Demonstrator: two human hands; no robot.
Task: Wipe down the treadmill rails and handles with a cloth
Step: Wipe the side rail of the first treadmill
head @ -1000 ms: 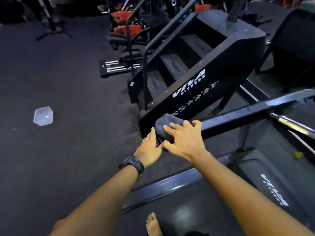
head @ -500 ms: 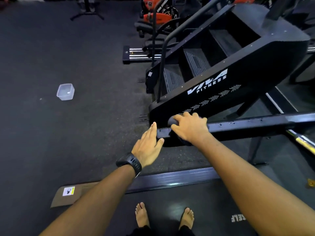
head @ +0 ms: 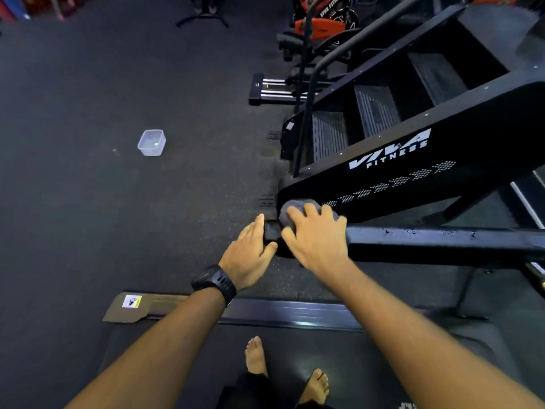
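Pressure evenly down through the right hand, fingers curled over the grey cloth at the very end of the rail. Wrap the cloth round top and underside, then draw slowly along toward the far end, taking up the droplets. Steady the rail's end with the left hand, flat and unclenched, touching rather than gripping.

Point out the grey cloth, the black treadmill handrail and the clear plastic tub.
grey cloth [head: 299, 202]: head view, its bunched top edge.
black treadmill handrail [head: 427, 243]: head view, its top face.
clear plastic tub [head: 152, 150]: head view, its near wall.
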